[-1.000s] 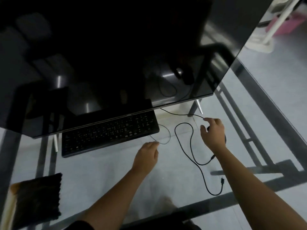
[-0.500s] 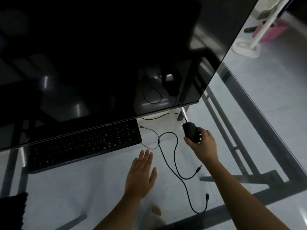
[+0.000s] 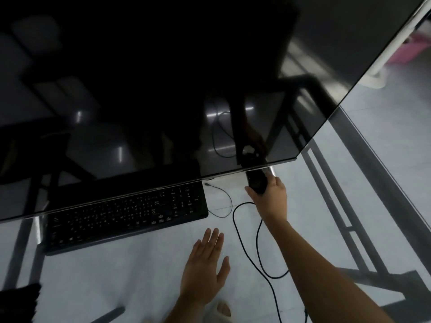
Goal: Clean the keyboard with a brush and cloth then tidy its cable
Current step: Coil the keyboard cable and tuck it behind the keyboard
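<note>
A black keyboard (image 3: 126, 217) lies on the glass desk, its far edge under the big dark monitor (image 3: 163, 89). Its thin cable (image 3: 221, 201) loops off the right end. My right hand (image 3: 270, 197) grips a black mouse (image 3: 255, 183) at the monitor's lower right edge. A thicker black cable (image 3: 247, 250) runs from there in loops toward me. My left hand (image 3: 205, 259) hovers flat with fingers spread, holding nothing, in front of the keyboard's right end.
A dark cloth (image 3: 18, 301) lies at the near left corner. The glass desk (image 3: 93, 287) shows its metal frame (image 3: 345, 217) and the floor below. A pink bin (image 3: 410, 52) and white stand sit on the floor at far right.
My right hand picked up the mouse and carried it back toward the monitor's lower edge. My left hand let go of the thin cable, opened flat and drew back toward me.
</note>
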